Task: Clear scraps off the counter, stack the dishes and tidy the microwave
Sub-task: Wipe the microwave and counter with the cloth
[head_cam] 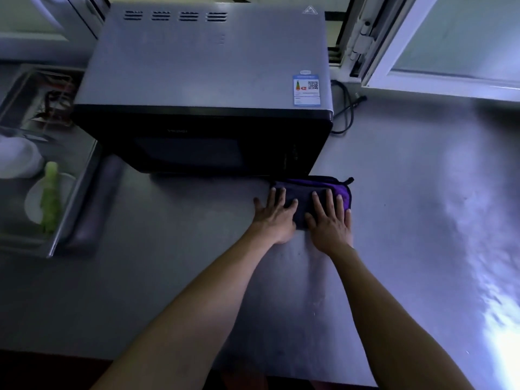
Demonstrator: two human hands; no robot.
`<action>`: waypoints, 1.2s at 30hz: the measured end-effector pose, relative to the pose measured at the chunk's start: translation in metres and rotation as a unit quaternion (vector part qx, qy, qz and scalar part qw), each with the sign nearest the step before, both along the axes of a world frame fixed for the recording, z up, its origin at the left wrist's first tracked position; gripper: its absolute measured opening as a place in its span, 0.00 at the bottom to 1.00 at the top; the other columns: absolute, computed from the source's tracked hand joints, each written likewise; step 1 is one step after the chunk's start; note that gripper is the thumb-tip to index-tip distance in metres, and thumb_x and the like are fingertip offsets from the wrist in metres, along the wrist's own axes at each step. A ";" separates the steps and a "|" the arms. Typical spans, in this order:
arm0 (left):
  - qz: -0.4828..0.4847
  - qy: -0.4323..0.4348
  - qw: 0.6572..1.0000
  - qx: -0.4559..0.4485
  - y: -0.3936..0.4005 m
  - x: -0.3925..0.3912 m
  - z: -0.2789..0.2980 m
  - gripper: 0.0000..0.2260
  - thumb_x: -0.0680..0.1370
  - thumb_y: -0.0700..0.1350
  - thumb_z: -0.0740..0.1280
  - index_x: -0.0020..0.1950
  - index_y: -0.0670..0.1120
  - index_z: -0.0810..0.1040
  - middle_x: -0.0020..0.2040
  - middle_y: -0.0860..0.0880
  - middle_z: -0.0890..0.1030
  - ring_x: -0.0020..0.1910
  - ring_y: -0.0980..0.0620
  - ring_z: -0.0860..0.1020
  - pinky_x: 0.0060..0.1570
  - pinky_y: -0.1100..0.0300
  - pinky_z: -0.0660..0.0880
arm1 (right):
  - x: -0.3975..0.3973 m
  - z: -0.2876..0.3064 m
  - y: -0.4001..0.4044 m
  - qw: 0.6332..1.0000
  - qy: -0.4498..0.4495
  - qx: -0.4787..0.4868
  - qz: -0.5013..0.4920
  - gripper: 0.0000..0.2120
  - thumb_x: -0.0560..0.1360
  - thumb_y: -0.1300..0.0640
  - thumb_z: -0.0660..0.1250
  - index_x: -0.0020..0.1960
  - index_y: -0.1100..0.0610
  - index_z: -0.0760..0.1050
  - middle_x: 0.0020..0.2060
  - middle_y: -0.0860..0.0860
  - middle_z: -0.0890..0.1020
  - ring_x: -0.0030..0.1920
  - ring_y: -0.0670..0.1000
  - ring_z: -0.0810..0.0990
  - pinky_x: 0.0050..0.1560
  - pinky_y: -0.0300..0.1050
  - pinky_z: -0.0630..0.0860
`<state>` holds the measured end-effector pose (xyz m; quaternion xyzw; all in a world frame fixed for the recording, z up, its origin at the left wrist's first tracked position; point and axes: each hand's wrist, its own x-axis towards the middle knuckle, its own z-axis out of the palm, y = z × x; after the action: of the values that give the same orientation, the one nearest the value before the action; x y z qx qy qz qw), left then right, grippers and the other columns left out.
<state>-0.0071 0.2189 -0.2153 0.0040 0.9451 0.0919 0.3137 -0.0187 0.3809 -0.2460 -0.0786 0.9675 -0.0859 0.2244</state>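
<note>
Both hands flat, gripping nothing: left hand (pixel 277 218) & right hand (pixel 329 220) press folded cloth (pixel 304 198) (soft, light, slides on steel) at microwave (pixel 202 88) 5 o'clock; pinch folded edge.

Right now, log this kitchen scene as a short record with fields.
surface: steel counter
cloth: folded purple cloth, flat on the counter just in front of the microwave's right end
left hand: left hand pressing flat on the cloth's left part, fingers straight
right hand: right hand pressing flat on its right part, fingers straight
microwave: microwave, door closed
sink: sink left of the microwave, holding white dishes and a green vegetable piece
cord: black cord beside the microwave's right side
</note>
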 end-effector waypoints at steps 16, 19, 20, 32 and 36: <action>0.015 0.016 1.000 0.017 -0.074 0.101 -0.007 0.28 0.83 0.52 0.54 0.82 0.51 0.50 0.82 0.44 0.39 0.79 0.42 0.36 0.73 0.31 0.43 | 0.104 -0.009 -0.095 1.000 -0.007 -0.007 0.009 0.31 0.83 0.40 0.44 0.80 0.45 0.33 0.78 0.54 0.30 0.77 0.59 0.28 0.77 0.63 0.35; 0.041 0.017 0.999 0.014 -0.127 0.124 -0.009 0.27 0.83 0.52 0.54 0.81 0.53 0.50 0.82 0.46 0.40 0.80 0.44 0.36 0.73 0.31 0.44 | 0.119 -0.007 -0.144 0.999 -0.012 -0.017 0.040 0.31 0.83 0.40 0.43 0.80 0.45 0.33 0.78 0.54 0.30 0.77 0.59 0.27 0.77 0.63 0.34; 0.051 0.017 0.998 0.011 -0.145 0.132 -0.010 0.27 0.83 0.52 0.54 0.81 0.53 0.50 0.82 0.46 0.40 0.80 0.44 0.36 0.73 0.31 0.44 | 0.124 -0.006 -0.161 0.998 -0.012 -0.019 0.053 0.30 0.84 0.40 0.43 0.80 0.45 0.33 0.78 0.54 0.30 0.77 0.59 0.27 0.77 0.63 0.34; 0.052 0.045 0.993 -0.100 -0.259 0.212 0.010 0.23 0.82 0.53 0.60 0.77 0.53 0.63 0.80 0.43 0.56 0.79 0.41 0.52 0.69 0.38 0.60 | 0.183 -0.002 -0.265 0.984 -0.003 -0.013 0.178 0.30 0.84 0.40 0.45 0.80 0.44 0.35 0.79 0.53 0.33 0.78 0.59 0.30 0.78 0.62 0.36; 0.050 0.038 0.991 -0.115 -0.222 0.219 0.019 0.21 0.80 0.53 0.63 0.74 0.52 0.68 0.77 0.42 0.61 0.76 0.39 0.58 0.70 0.37 0.59 | 0.193 0.000 -0.228 0.984 -0.009 -0.009 0.180 0.31 0.83 0.39 0.45 0.80 0.44 0.35 0.79 0.51 0.33 0.78 0.56 0.31 0.78 0.59 0.36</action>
<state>0.2119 -0.0033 -0.1961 -0.0762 0.9595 -0.0016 0.2713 0.1739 0.1527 -0.2456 -0.2524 0.9349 -0.0537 0.2437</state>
